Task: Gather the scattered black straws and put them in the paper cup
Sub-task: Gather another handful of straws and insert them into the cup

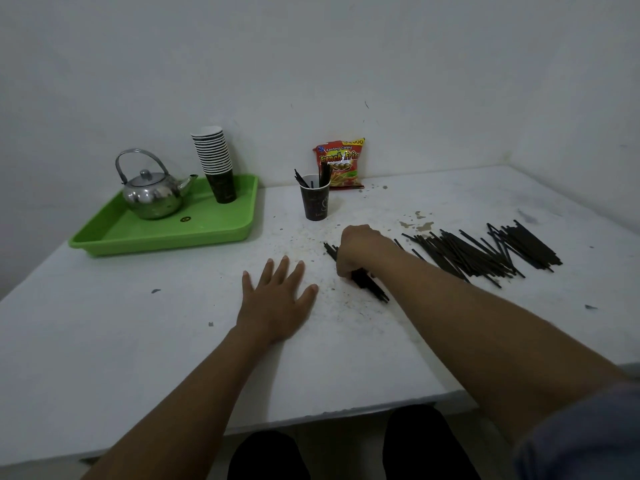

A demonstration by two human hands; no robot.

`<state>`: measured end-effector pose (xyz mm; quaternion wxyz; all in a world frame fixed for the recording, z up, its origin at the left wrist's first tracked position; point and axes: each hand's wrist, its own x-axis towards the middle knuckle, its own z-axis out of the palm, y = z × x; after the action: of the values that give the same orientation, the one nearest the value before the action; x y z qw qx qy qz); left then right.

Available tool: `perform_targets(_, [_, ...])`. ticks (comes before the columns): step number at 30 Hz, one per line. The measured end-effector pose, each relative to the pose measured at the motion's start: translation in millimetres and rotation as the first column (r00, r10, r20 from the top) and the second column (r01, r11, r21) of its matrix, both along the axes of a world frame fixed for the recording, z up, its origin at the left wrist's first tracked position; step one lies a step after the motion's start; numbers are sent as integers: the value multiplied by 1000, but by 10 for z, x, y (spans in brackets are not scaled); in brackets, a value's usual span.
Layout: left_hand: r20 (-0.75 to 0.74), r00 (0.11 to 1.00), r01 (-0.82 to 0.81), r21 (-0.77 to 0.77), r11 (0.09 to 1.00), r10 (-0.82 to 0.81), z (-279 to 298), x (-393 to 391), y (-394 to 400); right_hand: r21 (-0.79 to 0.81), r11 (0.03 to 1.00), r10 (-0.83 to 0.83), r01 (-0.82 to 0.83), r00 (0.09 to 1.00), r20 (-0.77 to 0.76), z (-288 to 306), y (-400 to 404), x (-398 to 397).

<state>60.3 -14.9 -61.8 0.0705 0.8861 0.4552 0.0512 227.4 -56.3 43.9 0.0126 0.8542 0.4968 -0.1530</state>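
We see the right hand (360, 251) curled down onto the white table (138, 341), its fingers closed around a small bundle of black straws (367, 284) whose ends stick out on both sides of the fist. The bundle lies slanted and low against the tabletop; whether it rests on the surface or is lifted clear, we cannot tell.

The left hand (277, 299) lies flat on the table just beside it, palm down, fingers spread wide and holding nothing.

To the right of the fist a long scatter of loose straws (485, 254) stretches across the table — many overlapping, most slanted the same way.

The paper cup (314, 202) stands upright beyond the hands, toward the wall, with a few straws already leaning inside it. Just behind it a red snack bag (341, 164) is propped against the wall.

On the far left sits a green tray (156, 233) carrying a metal kettle (152, 195) and a tall stack of paper cups (214, 164) — both well apart from the hands.
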Motion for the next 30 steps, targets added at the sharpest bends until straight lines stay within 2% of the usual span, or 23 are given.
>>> perform_targets(5, [7,1000,2,-5,1000,-2,-13,-2,14,-128,990,69,-57,993,93,2,117,-20])
perform_targets(10, [15,1000,-9,-3,1000,9,-25,3,28,-194,978,94,-79,993,70,59,53,3])
perform_targets(17, [15,1000,-4,-7,1000,4,-12,-2,15,-181,975,153,-130,982,115,-31,31,-29])
perform_targets(25, [19,1000,-6,-15,1000,6,6,6,2,-248,943,268,-221,947,175,-8,-17,-71])
perform_targets(30, [13,1000,1,-2,1000,-1,-2,-6,10,-218,949,260,-226,955,143,-8,27,2])
